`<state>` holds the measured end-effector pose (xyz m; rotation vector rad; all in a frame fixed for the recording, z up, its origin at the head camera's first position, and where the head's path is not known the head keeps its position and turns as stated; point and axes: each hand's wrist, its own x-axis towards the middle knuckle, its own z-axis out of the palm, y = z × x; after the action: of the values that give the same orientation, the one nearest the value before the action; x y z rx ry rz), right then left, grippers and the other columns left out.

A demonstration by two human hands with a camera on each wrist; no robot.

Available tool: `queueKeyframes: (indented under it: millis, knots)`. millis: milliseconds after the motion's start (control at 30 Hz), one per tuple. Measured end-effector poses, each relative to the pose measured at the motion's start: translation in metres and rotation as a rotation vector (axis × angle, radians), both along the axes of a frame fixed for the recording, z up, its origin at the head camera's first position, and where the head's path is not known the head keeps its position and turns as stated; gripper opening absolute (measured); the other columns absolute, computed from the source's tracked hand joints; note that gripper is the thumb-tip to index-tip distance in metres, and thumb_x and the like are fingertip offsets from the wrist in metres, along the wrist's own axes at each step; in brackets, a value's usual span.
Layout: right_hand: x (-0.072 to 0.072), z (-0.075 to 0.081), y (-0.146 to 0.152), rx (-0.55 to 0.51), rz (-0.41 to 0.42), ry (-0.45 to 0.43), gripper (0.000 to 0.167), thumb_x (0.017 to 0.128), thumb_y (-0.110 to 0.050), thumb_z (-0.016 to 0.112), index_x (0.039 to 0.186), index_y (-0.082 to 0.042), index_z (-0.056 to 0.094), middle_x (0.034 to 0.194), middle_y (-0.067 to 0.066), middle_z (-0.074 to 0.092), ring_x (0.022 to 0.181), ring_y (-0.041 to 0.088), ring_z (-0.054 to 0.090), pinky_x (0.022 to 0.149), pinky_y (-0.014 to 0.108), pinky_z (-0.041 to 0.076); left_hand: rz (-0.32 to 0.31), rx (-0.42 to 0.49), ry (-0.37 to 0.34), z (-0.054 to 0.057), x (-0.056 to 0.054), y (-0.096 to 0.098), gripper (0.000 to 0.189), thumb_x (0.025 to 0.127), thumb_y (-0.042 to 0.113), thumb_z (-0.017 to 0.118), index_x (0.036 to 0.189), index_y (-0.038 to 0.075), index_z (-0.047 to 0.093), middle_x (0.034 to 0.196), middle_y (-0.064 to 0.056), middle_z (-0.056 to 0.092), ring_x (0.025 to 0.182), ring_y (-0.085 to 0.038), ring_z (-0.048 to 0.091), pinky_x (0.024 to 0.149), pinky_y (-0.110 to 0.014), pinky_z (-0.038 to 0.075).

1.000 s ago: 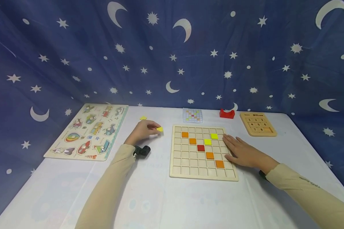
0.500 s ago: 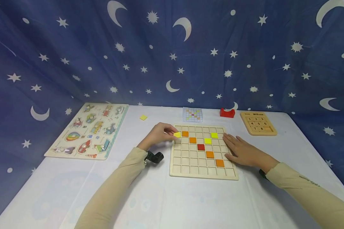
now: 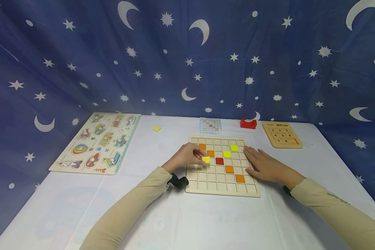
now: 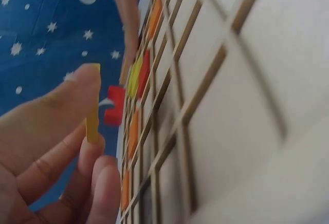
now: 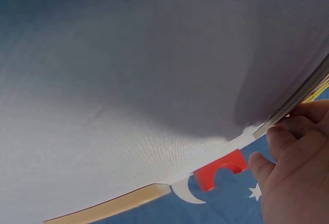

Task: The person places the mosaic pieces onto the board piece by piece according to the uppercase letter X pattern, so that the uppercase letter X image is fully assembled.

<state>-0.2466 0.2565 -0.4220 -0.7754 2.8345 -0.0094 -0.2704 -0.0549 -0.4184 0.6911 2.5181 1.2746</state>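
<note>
My left hand [image 3: 189, 155] pinches a small yellow square tile [image 3: 206, 160] between thumb and fingertips, over the left part of a wooden grid board [image 3: 222, 192]. In the left wrist view the yellow tile [image 4: 92, 111] is edge-on, held off the board. Orange tiles [image 3: 229, 169] and a red tile [image 3: 219, 161] form a diagonal in the grid, with two yellow-green tiles [image 3: 226, 154] beside it. My right hand [image 3: 264, 166] rests with fingers extended on the board's right edge. In the right wrist view its fingers [image 5: 281, 143] are at the board's rim.
Another yellow tile [image 3: 156, 128] lies on the table left of a printed grid card [image 3: 210, 125]. A red arched block [image 3: 248, 124] and a wooden number puzzle [image 3: 282, 135] stand at the back right. A picture puzzle board [image 3: 97, 144] lies at the left.
My left hand has carried the yellow tile rightward from beside the board to over its left columns. The right hand stays in place at the board's edge.
</note>
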Motion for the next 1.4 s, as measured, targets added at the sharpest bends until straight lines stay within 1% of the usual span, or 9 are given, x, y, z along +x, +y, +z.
queueKeyframes:
  millis: [167, 300, 433, 600, 900, 1133, 1400]
  knots:
    - [0.0, -0.001, 0.001, -0.005, -0.001, 0.003, 0.079, 0.092, -0.049, 0.049, 0.149, -0.001, 0.021, 0.155, 0.019, 0.02, 0.143, 0.036, 0.019, 0.115, 0.056, 0.016, -0.004, -0.061, -0.009, -0.003, 0.005, 0.011, 0.024, 0.07, 0.016, 0.082, 0.091, 0.007, 0.073, 0.086, -0.004, 0.071, 0.071, -0.004, 0.056, 0.067, -0.014, 0.049]
    - [0.0, -0.002, 0.001, -0.009, -0.004, 0.004, 0.079, 0.092, -0.048, 0.049, 0.149, -0.001, 0.021, 0.156, 0.018, 0.02, 0.143, 0.035, 0.019, 0.116, 0.055, 0.016, -0.009, -0.094, 0.004, -0.005, 0.008, 0.017, 0.024, 0.069, 0.018, 0.083, 0.089, 0.008, 0.074, 0.084, -0.002, 0.07, 0.071, -0.004, 0.055, 0.067, -0.014, 0.047]
    - [0.0, -0.003, 0.001, -0.009, -0.005, 0.003, 0.079, 0.092, -0.048, 0.049, 0.149, -0.001, 0.02, 0.156, 0.018, 0.02, 0.144, 0.035, 0.019, 0.116, 0.055, 0.015, -0.001, -0.124, 0.021, -0.006, 0.009, 0.021, 0.024, 0.069, 0.018, 0.084, 0.088, 0.009, 0.074, 0.082, 0.0, 0.07, 0.072, -0.005, 0.055, 0.067, -0.015, 0.046]
    - [0.001, -0.001, 0.001, -0.013, -0.004, 0.001, 0.079, 0.092, -0.048, 0.05, 0.148, -0.001, 0.021, 0.155, 0.019, 0.021, 0.143, 0.036, 0.019, 0.115, 0.056, 0.016, 0.008, -0.156, 0.013, -0.006, 0.009, 0.025, 0.023, 0.068, 0.018, 0.084, 0.087, 0.01, 0.074, 0.082, 0.001, 0.069, 0.074, -0.006, 0.055, 0.068, -0.016, 0.046]
    - [0.001, -0.002, 0.001, -0.015, 0.003, 0.002, 0.078, 0.092, -0.047, 0.05, 0.148, 0.0, 0.021, 0.155, 0.02, 0.021, 0.143, 0.036, 0.02, 0.115, 0.056, 0.016, -0.001, -0.168, -0.024, -0.005, 0.008, 0.025, 0.023, 0.067, 0.014, 0.084, 0.087, 0.011, 0.075, 0.081, 0.002, 0.069, 0.073, -0.005, 0.054, 0.067, -0.015, 0.045]
    - [0.0, -0.003, 0.001, -0.013, -0.002, 0.003, 0.08, 0.092, -0.05, 0.048, 0.149, -0.001, 0.021, 0.155, 0.018, 0.021, 0.143, 0.035, 0.019, 0.115, 0.055, 0.016, -0.018, -0.184, -0.012, -0.004, 0.008, 0.023, 0.021, 0.067, 0.011, 0.084, 0.087, 0.01, 0.075, 0.078, 0.002, 0.067, 0.071, -0.006, 0.053, 0.065, -0.016, 0.044]
    - [-0.001, -0.003, 0.001, -0.011, -0.01, -0.004, 0.08, 0.092, -0.05, 0.049, 0.149, -0.002, 0.02, 0.156, 0.017, 0.019, 0.144, 0.035, 0.018, 0.116, 0.055, 0.015, -0.019, -0.155, -0.029, -0.004, 0.008, 0.021, 0.019, 0.069, 0.009, 0.083, 0.086, 0.011, 0.075, 0.076, 0.002, 0.068, 0.067, -0.005, 0.053, 0.063, -0.014, 0.044]
